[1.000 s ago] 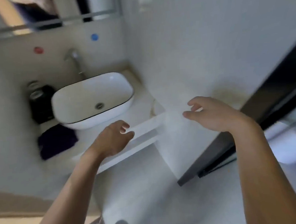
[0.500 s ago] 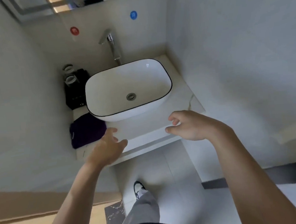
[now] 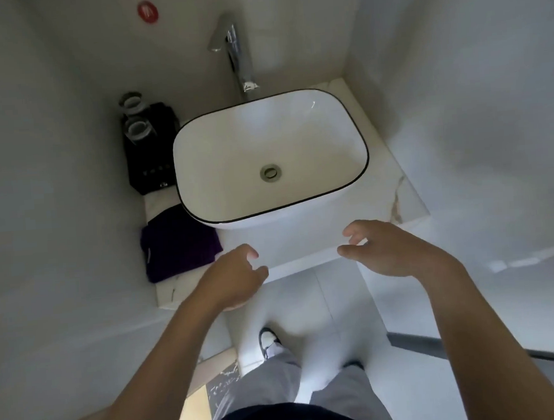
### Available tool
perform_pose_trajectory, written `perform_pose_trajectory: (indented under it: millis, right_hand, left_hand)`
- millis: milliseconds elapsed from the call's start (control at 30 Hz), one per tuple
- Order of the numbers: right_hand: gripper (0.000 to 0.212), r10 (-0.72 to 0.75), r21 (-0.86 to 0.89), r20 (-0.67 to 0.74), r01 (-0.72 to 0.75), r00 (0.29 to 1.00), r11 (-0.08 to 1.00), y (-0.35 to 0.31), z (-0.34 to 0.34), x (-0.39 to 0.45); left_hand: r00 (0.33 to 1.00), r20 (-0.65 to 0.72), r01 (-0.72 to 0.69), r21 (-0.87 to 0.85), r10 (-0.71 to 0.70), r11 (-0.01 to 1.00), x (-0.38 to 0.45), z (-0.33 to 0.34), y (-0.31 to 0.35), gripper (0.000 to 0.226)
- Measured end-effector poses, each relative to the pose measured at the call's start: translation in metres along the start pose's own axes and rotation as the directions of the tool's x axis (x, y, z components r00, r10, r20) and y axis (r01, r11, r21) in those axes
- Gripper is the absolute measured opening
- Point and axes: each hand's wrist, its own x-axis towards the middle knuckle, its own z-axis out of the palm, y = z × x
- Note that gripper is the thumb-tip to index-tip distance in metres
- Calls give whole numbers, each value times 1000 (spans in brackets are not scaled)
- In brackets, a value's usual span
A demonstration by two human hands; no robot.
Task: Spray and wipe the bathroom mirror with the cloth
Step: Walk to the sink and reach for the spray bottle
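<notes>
The head camera looks steeply down from above onto the basin [image 3: 270, 157] and counter [image 3: 406, 197], close in.

- The left hand [image 3: 233, 280] hovered palm down, fingers loosely curled, holding nothing.
- The right hand [image 3: 388, 251] was held out level beside it, well apart, fingers relaxed and slightly bent, also empty.
- Both bare forearms reached forward from the lower corners of the view.

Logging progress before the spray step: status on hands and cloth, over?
Left hand and right hand both open, holding nothing. Purple cloth folded on counter left of basin, untouched. No spray bottle in view. Path to cloth clear.
</notes>
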Motion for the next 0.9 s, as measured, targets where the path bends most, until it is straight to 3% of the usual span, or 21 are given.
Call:
perform_pose_trajectory:
  millis: [200,433,667,800,900]
  right_hand:
    - [51,12,79,67,-18,998,997,25,26,26]
    - [52,101,190,128,-124,987,974,110,59,35]
    - [52,156,143,170,-181,973,973,200,89,43]
    - [65,157,262,51,-165,986,951,231,102,62]
    - [61,213,390,-59,-174,975,904,244,114,91]
  left_hand:
    - [986,152,47,134,-67,990,-1,43,-15,42]
    - [958,275,16,233,-82,972,24,106,11,36]
    - [939,338,-20,224,-58,974,54,180,25,34]
    - [932,358,-37,240,-52,970,72,212,27,43]
    - [935,354,-78,201,2,977,86,223,28,45]
